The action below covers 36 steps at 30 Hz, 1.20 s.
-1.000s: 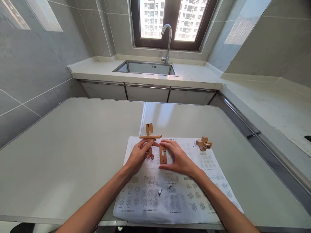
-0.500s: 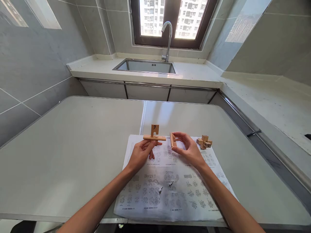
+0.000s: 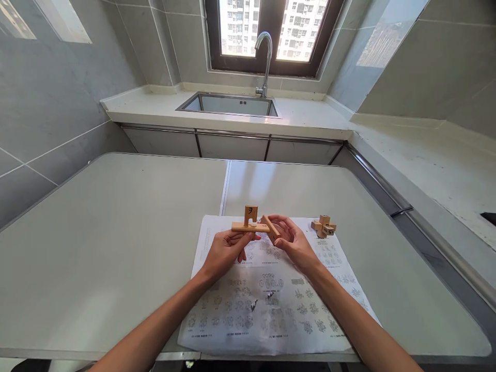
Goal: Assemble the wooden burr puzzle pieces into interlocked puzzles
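My left hand [image 3: 228, 250] is closed on a flat wooden puzzle piece [image 3: 241, 227], lying level, with a notched, numbered wooden piece [image 3: 251, 213] standing upright across it. Between finger and thumb, my right hand [image 3: 292, 240] grips another wooden puzzle piece [image 3: 270, 230], tilted, by the right end of the level one. The two seem to meet there; whether they interlock I cannot tell. Beneath both hands lies a printed instruction sheet [image 3: 225, 336] with many small line drawings.
An assembled wooden cross-shaped puzzle [image 3: 324, 226] sits on the sheet's upper right. The sheet rests on a pale table [image 3: 96, 248]. Beyond its far edge are a counter with a sink [image 3: 228, 106] and tap [image 3: 267, 62]. A metal rail [image 3: 387, 191] runs along the right.
My right hand has moved left, bringing its piece up to the end of the left-hand pieces and tilting it. The left-hand pieces have shifted slightly right and down.
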Tool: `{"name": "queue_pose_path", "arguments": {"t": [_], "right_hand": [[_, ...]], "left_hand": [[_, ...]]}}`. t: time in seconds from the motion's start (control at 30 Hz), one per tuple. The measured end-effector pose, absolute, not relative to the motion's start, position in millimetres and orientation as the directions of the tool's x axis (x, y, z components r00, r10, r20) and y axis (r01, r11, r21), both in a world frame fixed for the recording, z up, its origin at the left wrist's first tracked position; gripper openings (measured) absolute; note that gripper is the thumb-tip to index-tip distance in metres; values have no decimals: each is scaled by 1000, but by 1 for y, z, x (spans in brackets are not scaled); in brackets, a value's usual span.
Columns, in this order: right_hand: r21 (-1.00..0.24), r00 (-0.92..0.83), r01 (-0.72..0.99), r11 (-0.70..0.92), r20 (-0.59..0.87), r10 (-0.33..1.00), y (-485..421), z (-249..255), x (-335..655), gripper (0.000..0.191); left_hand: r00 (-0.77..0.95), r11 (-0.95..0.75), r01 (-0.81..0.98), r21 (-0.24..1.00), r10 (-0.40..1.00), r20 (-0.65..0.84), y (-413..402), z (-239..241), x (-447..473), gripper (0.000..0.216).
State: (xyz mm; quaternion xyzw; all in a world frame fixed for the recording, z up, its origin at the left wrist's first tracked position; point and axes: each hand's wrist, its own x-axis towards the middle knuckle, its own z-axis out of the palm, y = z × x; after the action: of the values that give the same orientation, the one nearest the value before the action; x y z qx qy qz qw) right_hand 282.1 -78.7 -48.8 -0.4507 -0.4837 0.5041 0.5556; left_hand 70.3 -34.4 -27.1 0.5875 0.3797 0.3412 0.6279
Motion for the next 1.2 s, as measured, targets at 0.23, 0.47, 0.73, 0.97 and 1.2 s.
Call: {"name": "queue_pose_path", "arguments": {"t": [0.23,0.47,0.73,0.97,1.2], "right_hand": [[-979,-20,-183,86,91,996,-77,-50,283,71],[-983,-82,-167,79,94,992,-78,-52,276,73],[-980,-72,-169,109,123,990,-78,-49,271,77],[-978,-35,-184,95,103,994,-81,-42,273,74],[-980,-46,-179,84,94,995,-82,-41,274,70]], "left_hand": [[467,-47,130,990,884,-19,-38,-22,71,40],[587,-231,262,937,809,35,-37,-33,72,38],[701,-393,238,888,702,123,-37,-28,70,39],[703,-404,235,884,699,132,-40,-31,72,36],[703,-397,232,888,700,129,-40,-30,72,38]]}}
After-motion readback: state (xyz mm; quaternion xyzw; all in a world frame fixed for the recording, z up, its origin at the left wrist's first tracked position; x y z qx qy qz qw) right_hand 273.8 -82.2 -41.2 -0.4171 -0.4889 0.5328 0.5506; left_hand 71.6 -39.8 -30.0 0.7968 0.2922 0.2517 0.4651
